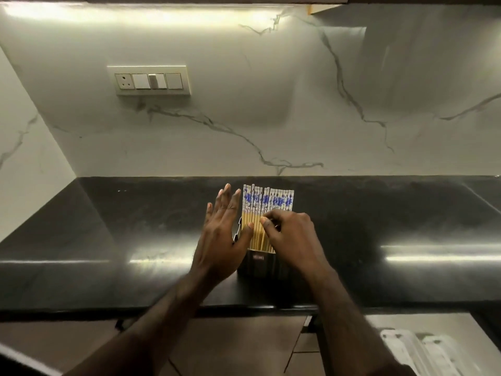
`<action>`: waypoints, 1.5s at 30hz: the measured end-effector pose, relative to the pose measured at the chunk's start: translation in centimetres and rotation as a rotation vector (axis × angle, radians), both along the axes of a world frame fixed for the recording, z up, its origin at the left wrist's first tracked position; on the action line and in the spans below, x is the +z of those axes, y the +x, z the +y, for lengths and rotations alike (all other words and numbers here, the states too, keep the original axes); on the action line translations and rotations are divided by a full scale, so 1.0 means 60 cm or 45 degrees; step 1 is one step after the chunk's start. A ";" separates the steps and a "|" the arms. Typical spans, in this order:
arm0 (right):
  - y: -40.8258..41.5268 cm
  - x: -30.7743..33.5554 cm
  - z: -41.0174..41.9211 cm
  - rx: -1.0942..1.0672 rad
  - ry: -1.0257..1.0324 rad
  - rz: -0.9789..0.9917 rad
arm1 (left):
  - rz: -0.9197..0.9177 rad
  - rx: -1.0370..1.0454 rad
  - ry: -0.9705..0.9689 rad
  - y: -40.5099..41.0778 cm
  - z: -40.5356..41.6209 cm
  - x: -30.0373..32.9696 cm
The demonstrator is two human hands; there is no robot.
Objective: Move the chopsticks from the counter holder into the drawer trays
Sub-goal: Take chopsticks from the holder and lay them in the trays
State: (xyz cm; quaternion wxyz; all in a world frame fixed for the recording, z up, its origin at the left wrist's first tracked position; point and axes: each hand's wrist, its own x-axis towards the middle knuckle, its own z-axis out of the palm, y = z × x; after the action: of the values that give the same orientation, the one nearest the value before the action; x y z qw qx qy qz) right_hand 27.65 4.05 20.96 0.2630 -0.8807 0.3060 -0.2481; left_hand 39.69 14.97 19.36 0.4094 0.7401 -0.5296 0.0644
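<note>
Several chopsticks [267, 203] with white-and-blue patterned tops and pale wooden shafts stand upright in a dark holder [257, 263] on the black counter [108, 226]. My left hand [223, 234] is against the left side of the bundle, fingers spread and straight, thumb touching the shafts. My right hand [288, 232] is curled around the right part of the bundle, fingertips pinching the shafts just below the patterned tops. The holder's upper rim is mostly hidden by both hands.
A marble-look backsplash rises behind the counter with a switch plate [151, 80] at upper left. White plastic drawer trays [423, 351] show at the lower right, below the counter edge. Brown cabinet fronts lie beneath the counter.
</note>
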 end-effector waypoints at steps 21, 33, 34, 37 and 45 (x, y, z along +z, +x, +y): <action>0.177 -0.083 -0.099 -0.230 0.127 0.311 | 0.257 -0.207 -0.002 0.197 -0.205 -0.084; 0.183 -0.103 -0.088 -0.240 0.188 0.251 | 0.649 -0.258 -0.106 0.205 -0.209 -0.089; 0.183 -0.103 -0.088 -0.243 0.189 0.250 | 0.657 -0.247 -0.106 0.206 -0.207 -0.087; 0.185 -0.103 -0.089 -0.247 0.182 0.241 | 0.741 -0.233 -0.087 0.209 -0.204 -0.082; 0.179 -0.068 -0.079 -0.261 0.261 0.056 | 0.785 -0.359 -0.176 0.221 -0.202 -0.025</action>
State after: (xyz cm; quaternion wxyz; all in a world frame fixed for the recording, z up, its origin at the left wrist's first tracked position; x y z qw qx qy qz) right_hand 38.40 -0.68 16.85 0.3180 -0.8187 0.4238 -0.2216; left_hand 52.92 2.87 17.84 0.6043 0.6148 -0.4724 -0.1836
